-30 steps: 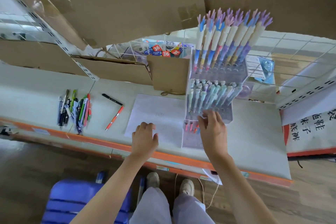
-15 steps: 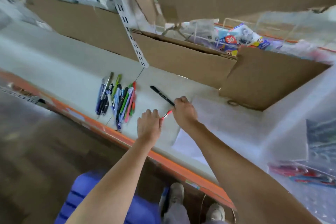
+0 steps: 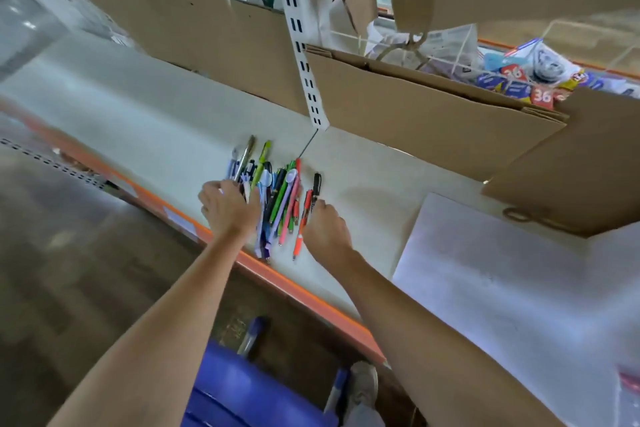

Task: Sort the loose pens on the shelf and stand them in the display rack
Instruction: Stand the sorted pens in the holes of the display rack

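A pile of loose pens [image 3: 277, 198] in several colours lies on the white shelf [image 3: 145, 121] near its orange front edge. My left hand [image 3: 227, 206] rests on the left side of the pile, fingers spread over the pens. My right hand [image 3: 323, 225] is just right of the pile, its fingers curled on a black pen [image 3: 316, 184]. A red pen [image 3: 302, 222] lies against the hand's left side, parallel to the pile. The display rack is out of view.
A white sheet [image 3: 485, 281] lies on the shelf to the right. Cardboard panels [image 3: 415, 107] line the back, with a slotted white upright [image 3: 301, 45] between them. Packaged goods [image 3: 530, 80] sit behind the cardboard. A blue stool [image 3: 242, 399] stands below the shelf.
My view swung left from the rack to the pen pile. The right hand brought the black and red pens over to the pile, and the left hand moved onto the pile.
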